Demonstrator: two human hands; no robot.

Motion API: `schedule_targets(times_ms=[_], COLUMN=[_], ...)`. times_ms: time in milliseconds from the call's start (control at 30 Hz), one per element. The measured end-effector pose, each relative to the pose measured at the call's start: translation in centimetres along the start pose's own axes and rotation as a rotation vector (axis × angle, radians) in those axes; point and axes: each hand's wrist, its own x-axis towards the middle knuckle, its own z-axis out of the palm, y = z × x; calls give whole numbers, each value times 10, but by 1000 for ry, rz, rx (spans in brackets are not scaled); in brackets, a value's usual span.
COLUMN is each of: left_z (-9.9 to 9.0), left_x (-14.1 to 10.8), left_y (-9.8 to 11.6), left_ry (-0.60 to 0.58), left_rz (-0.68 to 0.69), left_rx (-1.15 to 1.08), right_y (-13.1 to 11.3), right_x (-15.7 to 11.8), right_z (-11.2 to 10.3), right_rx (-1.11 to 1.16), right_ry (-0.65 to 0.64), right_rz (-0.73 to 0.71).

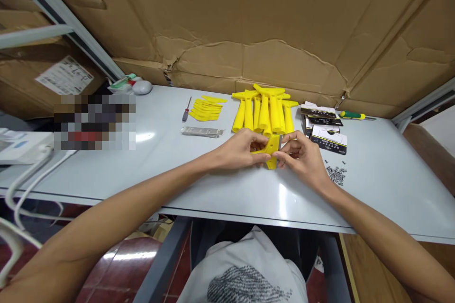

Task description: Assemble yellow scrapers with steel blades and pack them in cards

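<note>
A yellow scraper (pixel 272 146) is held between both hands above the white table. My left hand (pixel 245 149) is closed on its handle side, thumb and fingers pinching it. My right hand (pixel 300 154) pinches the other edge, where a thin grey metal blade (pixel 280 142) shows along the scraper's head. Just behind the hands lies a pile of yellow scraper handles (pixel 264 111). To their left are several flat yellow pieces (pixel 206 110) and a stack of metal strips (pixel 202 131). Small screws (pixel 336 175) lie scattered right of my right hand.
Black and white cards (pixel 329 139) and a green-yellow screwdriver (pixel 352 115) lie at the right. A small screwdriver (pixel 186 111) is left of the flat pieces. A white mouse (pixel 141 87) and white cables (pixel 26 177) are at the left. Cardboard (pixel 241 23) stands behind the table (pixel 142 175).
</note>
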Motion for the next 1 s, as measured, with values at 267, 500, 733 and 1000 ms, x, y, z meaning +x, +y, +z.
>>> schedule_targets(times_ms=[267, 500, 733, 1000], left_z=[-7, -11, -7, -2], left_x=[1, 0, 1, 1], left_y=[-2, 3, 2, 2], left_ry=[-76, -54, -68, 137], left_rz=[-50, -58, -61, -121], left_rx=[-264, -397, -338, -212], right_y=[-6, -12, -13, -8], right_x=[-1, 0, -3, -5], right_z=[0, -4, -7, -2], right_rx=[-141, 184, 140, 74], right_ry=[-108, -310, -294, -241], right_rz=[-29, 157, 137, 96])
